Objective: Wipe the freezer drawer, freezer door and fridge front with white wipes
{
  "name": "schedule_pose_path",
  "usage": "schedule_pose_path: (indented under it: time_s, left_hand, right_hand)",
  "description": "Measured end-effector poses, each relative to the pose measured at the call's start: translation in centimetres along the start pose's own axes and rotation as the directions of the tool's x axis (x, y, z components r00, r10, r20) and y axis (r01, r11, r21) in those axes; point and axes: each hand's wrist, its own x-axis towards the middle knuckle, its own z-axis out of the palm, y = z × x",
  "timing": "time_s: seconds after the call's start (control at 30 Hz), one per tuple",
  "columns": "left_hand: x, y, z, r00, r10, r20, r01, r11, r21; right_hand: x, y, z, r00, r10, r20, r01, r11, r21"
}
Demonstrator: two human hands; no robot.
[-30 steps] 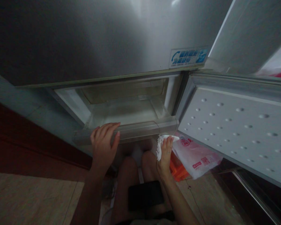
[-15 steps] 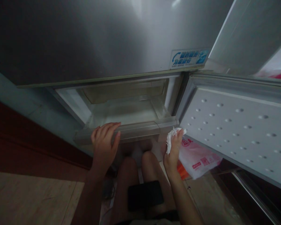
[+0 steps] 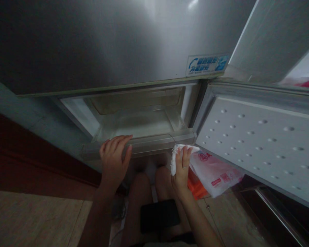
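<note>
A clear plastic drawer (image 3: 149,145) is pulled partly out of the lower fridge compartment. My left hand (image 3: 114,157) grips its front rim on the left, fingers over the top edge and thumb on the near side. Against the right part of the drawer front, my right hand (image 3: 181,169) presses a crumpled white cloth (image 3: 173,161) with a ragged edge. Its fingers lie over the cloth, pointing up. Whether the cloth is paper or fabric I cannot tell. The drawer's visible floor is bare.
The fridge's lower door (image 3: 260,144) stands swung out to the right, a pink-printed plastic bag (image 3: 218,173) and an orange bag (image 3: 197,187) below it. A black phone (image 3: 159,215) lies on my thighs. Reddish-brown wood panelling (image 3: 36,161) borders the left.
My right hand has moved left and slightly down along the drawer front with the white cloth. My left hand and the drawer have stayed in place.
</note>
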Motion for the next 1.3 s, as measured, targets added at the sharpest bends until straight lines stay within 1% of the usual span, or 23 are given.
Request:
schedule_pose_path:
  time_s: [0.13, 0.23, 0.4, 0.6, 0.7, 0.87, 0.93, 1.07, 1.13, 1.23, 1.3]
  left_hand:
    - [0.0, 0.0, -0.1, 1.0, -0.009, 0.003, 0.009, 1.0, -0.002]
    - [0.0, 0.0, -0.1, 1.0, -0.005, 0.007, 0.005, 1.0, 0.004]
    - [0.0, 0.0, 0.1, 1.0, 0.0, 0.004, 0.0, 1.0, 0.009]
    - [0.0, 0.0, 0.0, 1.0, -0.004, 0.015, 0.004, 1.0, 0.009]
    - [0.0, 0.0, 0.0, 1.0, -0.002, 0.022, 0.002, 1.0, 0.012]
    - [-0.1, -0.1, 0.0, 1.0, -0.007, 0.014, 0.007, 1.0, 0.008]
    - [-0.1, -0.1, 0.0, 1.0, -0.007, 0.021, 0.007, 1.0, 0.01]
    - [-0.1, -0.1, 0.0, 1.0, -0.004, 0.018, 0.004, 1.0, 0.018]
    - [0.0, -0.1, 0.0, 1.0, 0.0, 0.014, 0.0, 1.0, 0.017]
    - [0.0, 0.0, 0.0, 1.0, 0.009, 0.002, -0.009, 1.0, 0.018]
    - [0.0, 0.0, 0.0, 1.0, 0.006, 0.001, -0.006, 1.0, 0.014]
  right_hand:
    - [-1.5, 1.5, 1.3, 0.997, -0.077, 0.004, 0.077, 0.997, -0.028]
    - [-3.2, 2.8, 2.4, 0.996, -0.088, -0.002, 0.087, 0.994, -0.07]
    - [-5.4, 4.5, 3.7, 0.999, -0.047, 0.017, 0.049, 0.995, -0.092]
    - [-6.7, 5.3, 4.1, 1.0, 0.01, 0.015, -0.008, 0.995, -0.097]
    - [-6.9, 5.1, 4.1, 0.998, 0.055, 0.021, -0.053, 0.995, -0.087]
    - [-6.5, 4.3, 4.3, 0.99, 0.14, -0.023, -0.141, 0.988, -0.063]
    - [-6.4, 3.9, 4.4, 0.992, 0.127, -0.01, -0.127, 0.99, -0.059]
    - [-6.1, 3.8, 4.1, 0.998, 0.054, 0.029, -0.052, 0.997, -0.065]
    - [-5.7, 4.0, 3.5, 0.997, 0.076, 0.01, -0.075, 0.995, -0.07]
    - [-5.2, 4.1, 3.0, 0.989, 0.147, -0.033, -0.149, 0.986, -0.07]
    - [-5.3, 3.7, 3.0, 0.991, 0.134, -0.014, -0.135, 0.988, -0.076]
